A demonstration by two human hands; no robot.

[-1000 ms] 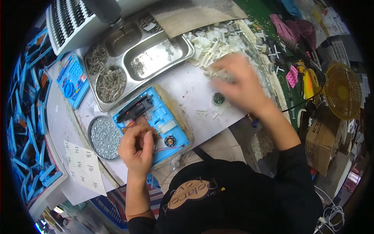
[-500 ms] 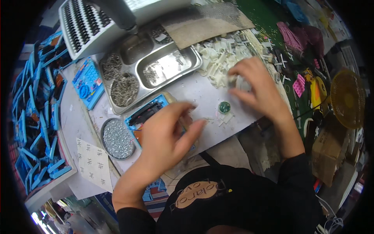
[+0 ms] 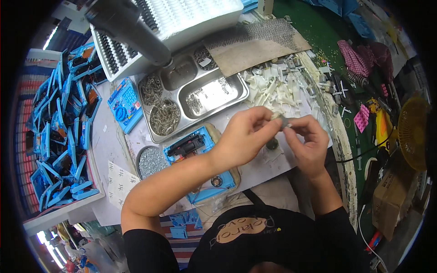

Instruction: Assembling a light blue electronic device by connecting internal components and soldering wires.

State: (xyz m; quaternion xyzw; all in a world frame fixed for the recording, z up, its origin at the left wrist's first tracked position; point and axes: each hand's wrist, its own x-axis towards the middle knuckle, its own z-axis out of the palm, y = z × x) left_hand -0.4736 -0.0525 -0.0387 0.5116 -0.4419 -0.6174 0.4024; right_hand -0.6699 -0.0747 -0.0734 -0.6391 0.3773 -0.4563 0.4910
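My left hand point(image 3: 250, 135) and my right hand point(image 3: 308, 142) meet above the table, fingertips close together. Between them they pinch a small grey-and-white part point(image 3: 285, 122); it is too small and covered to name its kind. Just below lies a small round green piece point(image 3: 272, 144), partly behind my left fingers. Under my left forearm sits an open blue plastic housing point(image 3: 223, 180) with a black compartment, wires and a small round disc; the forearm hides its middle. Beyond my hands spreads a pile of white plastic parts point(image 3: 277, 86).
A steel compartment tray point(image 3: 211, 109) holds screws and small metal parts. Beside it are a dish of silvery bits point(image 3: 152, 162), a blue panel point(image 3: 125, 107) and a marked paper sheet point(image 3: 120, 182). Many blue housings point(image 3: 68, 136) fill a box at left. A dark tool point(image 3: 136, 38) hangs overhead.
My left hand has moved right and away from the blue housing, uncovering part of it. Its fingertips now meet those of my right hand at a small part. The view has shifted slightly.
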